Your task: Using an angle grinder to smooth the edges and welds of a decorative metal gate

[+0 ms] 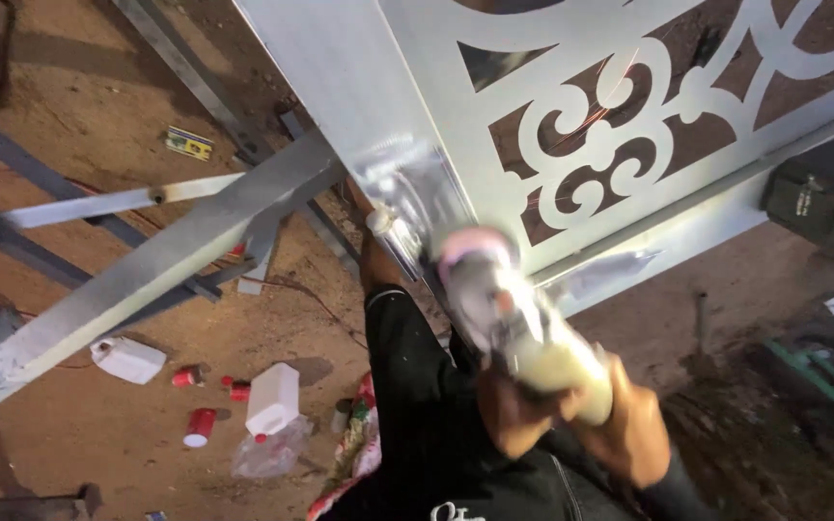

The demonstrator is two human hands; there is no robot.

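Note:
A blurred power grinder (494,289) with a pale body presses against the edge of a grey metal panel (340,68) with cut-out scroll patterns (591,145). My right hand (620,425) is wrapped around the grinder's pale rear body. My left hand (371,253), at the end of a black sleeve (417,386), reaches up to the panel edge and grips a small pale side handle (378,222); blur hides the exact hold. A shiny ground patch (407,178) shows on the panel beside it. Faint sparks (615,92) streak over the cut-outs.
Grey metal bars (147,270) cross the left side above a dirt floor. Below lie a white jug (272,396), a white container (127,359), red cups (200,425) and a plastic bag (267,453). A black tool case (827,198) and green pipes (822,381) sit at right.

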